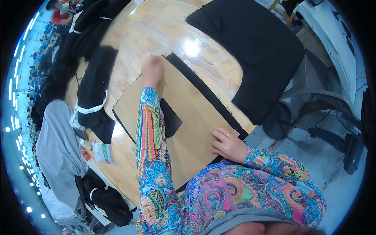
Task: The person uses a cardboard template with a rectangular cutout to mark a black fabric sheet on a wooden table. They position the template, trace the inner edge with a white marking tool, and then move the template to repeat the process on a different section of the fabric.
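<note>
Lying beneath the right grip (230, 145) is brown card (194, 117).

text: none legible | labels: none legible | numbers/signs: none legible

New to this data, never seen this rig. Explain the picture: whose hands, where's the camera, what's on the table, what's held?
No machine here, just a person's bare left hand and right hand. The one picture comes from a wide fisheye camera worn on the head, looking down, so straight edges bend.

On the wooden table a brown card-like sheet lies over black fabric, which shows along its right edge. A large black panel lies to the right; to the left is a black bundle tied with a white strip.

The left hand is at the sheet's far edge; whether it grips can't be seen. The right hand rests on the sheet, holding nothing up.
</note>
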{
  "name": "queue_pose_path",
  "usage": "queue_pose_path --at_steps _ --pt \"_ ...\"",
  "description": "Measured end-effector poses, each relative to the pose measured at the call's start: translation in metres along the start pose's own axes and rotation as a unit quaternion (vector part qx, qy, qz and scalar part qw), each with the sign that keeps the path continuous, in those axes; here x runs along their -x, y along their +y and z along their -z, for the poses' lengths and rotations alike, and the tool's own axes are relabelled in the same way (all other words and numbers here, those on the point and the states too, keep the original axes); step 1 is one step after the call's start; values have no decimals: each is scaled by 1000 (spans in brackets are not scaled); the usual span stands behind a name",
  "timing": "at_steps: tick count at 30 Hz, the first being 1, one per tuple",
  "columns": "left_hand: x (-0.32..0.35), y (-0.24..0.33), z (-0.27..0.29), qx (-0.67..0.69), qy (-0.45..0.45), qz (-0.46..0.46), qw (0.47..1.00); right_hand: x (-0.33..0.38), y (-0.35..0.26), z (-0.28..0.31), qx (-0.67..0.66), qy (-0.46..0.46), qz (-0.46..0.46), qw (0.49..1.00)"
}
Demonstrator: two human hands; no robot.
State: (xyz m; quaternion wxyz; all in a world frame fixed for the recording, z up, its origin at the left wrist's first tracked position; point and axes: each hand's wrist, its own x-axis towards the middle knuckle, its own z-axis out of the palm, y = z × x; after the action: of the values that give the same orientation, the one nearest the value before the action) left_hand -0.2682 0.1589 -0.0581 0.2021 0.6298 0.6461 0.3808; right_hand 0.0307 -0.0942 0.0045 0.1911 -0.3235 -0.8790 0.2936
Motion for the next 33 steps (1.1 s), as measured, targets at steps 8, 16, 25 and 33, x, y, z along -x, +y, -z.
queue_pose_path --at_steps 8,16,25,33 --pt "3 22 2 12 21 -19 1000 -114 11 12 236 -91 -27 967" --pt "11 11 7 -48 38 -17 998 -171 18 -15 296 -168 -86 936" --pt "103 52 75 282 39 197 938 -181 22 -23 287 -229 -138 920" --pt "152 51 61 231 32 203 951 -186 15 -24 303 -236 -132 914"
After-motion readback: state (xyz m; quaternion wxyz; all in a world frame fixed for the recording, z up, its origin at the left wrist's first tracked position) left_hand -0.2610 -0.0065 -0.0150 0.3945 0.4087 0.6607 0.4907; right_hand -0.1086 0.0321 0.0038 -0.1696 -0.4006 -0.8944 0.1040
